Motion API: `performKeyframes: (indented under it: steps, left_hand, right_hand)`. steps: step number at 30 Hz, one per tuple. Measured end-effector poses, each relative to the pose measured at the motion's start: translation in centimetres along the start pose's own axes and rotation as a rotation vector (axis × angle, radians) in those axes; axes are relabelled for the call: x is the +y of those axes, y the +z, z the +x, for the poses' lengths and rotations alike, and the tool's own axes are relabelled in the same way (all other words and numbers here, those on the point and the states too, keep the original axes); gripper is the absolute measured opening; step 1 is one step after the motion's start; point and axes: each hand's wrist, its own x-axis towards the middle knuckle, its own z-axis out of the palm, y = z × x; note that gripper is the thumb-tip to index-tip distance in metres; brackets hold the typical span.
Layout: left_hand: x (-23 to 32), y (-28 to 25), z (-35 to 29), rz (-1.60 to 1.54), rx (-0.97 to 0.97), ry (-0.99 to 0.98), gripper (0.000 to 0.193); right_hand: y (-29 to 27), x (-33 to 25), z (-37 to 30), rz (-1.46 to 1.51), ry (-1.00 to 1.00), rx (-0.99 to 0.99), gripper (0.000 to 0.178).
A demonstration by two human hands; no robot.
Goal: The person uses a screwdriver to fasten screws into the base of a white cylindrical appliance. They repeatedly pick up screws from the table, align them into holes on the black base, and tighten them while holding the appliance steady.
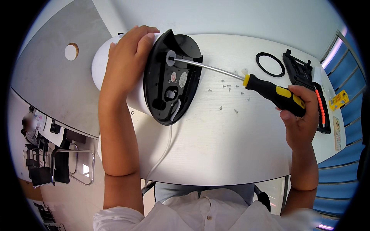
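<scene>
Screw work seems in hand, right hand gripping the screwdriver, left hand clasping the appliance; the next twist needs straight, steady pressure.

At six o'clock the person wears a creased white shirt with a small round button on its front. The loosely bunched left sleeve at seven o'clock and blurred right sleeve at five leave forearms and hands bare. Pale grey-blue trousers show past the shirt's edge.
</scene>
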Motion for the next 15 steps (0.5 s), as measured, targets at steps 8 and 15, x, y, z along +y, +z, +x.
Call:
performKeyframes:
  steps: [8, 15]
  left_hand:
    - [0.2, 0.0, 0.0, -0.006, -0.023, -0.037, 0.034]
    - [0.4, 0.0, -0.1, 0.009, -0.016, -0.038, 0.035]
  right_hand:
    - [0.1, -1.1, 0.7, 0.337, 0.416, -0.075, 0.044]
    - [-0.4, -1.3, 1.2, 0.532, 0.662, -0.168, 0.038]
